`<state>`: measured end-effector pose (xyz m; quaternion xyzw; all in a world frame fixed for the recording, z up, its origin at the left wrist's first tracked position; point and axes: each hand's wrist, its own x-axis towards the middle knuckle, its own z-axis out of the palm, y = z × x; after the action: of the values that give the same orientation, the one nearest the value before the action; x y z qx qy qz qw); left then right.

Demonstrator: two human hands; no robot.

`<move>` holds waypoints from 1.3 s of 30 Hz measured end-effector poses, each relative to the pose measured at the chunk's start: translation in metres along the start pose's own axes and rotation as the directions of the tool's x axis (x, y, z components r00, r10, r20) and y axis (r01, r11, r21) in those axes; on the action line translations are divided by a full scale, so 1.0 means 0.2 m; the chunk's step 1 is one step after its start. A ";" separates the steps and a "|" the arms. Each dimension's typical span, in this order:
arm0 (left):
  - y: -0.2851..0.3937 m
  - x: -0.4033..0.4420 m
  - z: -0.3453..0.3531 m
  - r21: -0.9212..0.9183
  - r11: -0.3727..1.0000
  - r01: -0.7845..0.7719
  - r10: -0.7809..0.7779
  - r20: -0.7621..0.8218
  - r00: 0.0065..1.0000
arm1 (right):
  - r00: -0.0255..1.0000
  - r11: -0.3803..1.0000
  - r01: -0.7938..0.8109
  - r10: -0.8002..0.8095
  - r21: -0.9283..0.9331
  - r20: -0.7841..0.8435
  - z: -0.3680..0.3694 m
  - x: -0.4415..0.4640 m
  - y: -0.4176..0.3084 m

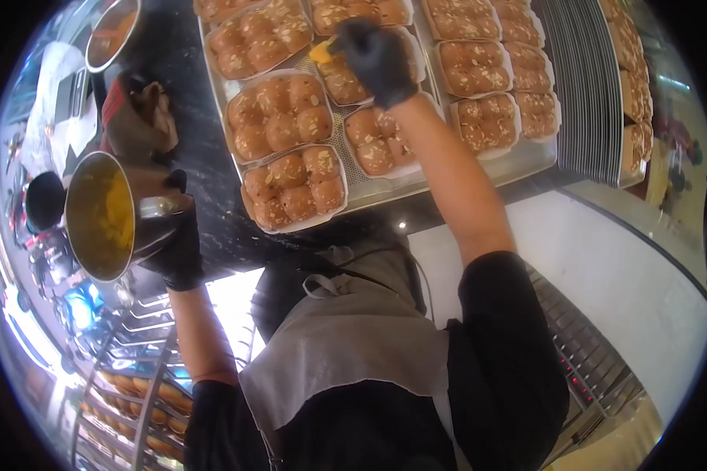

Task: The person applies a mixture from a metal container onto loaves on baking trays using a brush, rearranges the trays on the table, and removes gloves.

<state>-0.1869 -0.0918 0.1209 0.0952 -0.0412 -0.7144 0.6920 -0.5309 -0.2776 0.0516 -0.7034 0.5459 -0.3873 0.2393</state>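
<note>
My left hand (pixel 173 243), in a black glove, is closed round the handle of a metal jug (pixel 102 220), which is tilted and shows something yellow inside. My right hand (pixel 377 63), also gloved in black, is closed over a tool whose yellow end (pixel 322 52) rests on a bun loaf (pixel 342 82) near the top of the tray. Most of that tool is hidden by the glove. Around it on a metal tray (pixel 381 196) lie several flake-topped bun loaves (pixel 279 114) in white paper cases.
Right of the loaves stands a tall stack of dark trays (pixel 583 94), with more bread beyond it. A metal bowl (pixel 111 35) and a red and grey cloth (pixel 130 118) lie at the upper left. A rack (pixel 141 400) holding bread stands at the lower left.
</note>
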 end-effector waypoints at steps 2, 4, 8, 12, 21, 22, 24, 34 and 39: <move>0.04 -0.02 -0.02 0.106 0.994 -0.041 0.049 -0.069 0.996 | 0.955 0.981 -0.127 0.161 0.148 -0.250 -0.18 0.07 0.04; 0.07 -0.02 -0.04 0.212 0.974 -0.081 0.110 -0.128 0.986 | 0.951 0.938 -0.182 0.092 -0.295 -0.294 -0.34 0.09 0.18; 0.08 -0.03 -0.12 0.233 0.972 0.016 -0.009 -0.028 1.000 | 0.863 0.686 0.485 -0.475 -0.542 0.170 -0.25 -0.04 0.17; 0.03 -0.02 -0.09 0.142 0.988 0.057 -0.056 -0.009 0.998 | 0.889 0.845 0.453 -0.402 -0.284 0.221 -0.12 -0.22 -0.09; 0.02 -0.04 -0.09 0.129 0.988 0.086 -0.087 -0.003 0.996 | 0.904 0.811 0.423 -0.408 -0.403 0.128 -0.23 -0.24 0.01; 0.00 -0.03 -0.07 0.094 0.989 0.114 -0.116 0.011 0.993 | 0.888 0.847 0.461 -0.444 -0.264 0.122 -0.17 -0.29 -0.05; 0.03 -0.06 -0.15 0.170 0.983 0.064 -0.060 -0.029 0.998 | 0.944 0.950 0.310 -0.306 -0.019 0.121 -0.14 -0.37 -0.20; 0.00 -0.08 -0.07 0.224 0.971 0.089 -0.095 0.018 0.995 | 0.928 0.860 0.372 -0.342 -0.351 0.146 -0.26 -0.36 -0.07; 0.00 -0.08 -0.06 0.063 0.990 0.123 -0.125 0.028 0.992 | 0.975 0.978 0.207 -0.206 0.007 -0.086 -0.13 -0.41 -0.15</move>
<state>-0.1839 -0.0757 0.1095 0.1073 -0.0678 -0.7559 0.6422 -0.5436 -0.1889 0.0665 -0.7373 0.4764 -0.4440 0.1798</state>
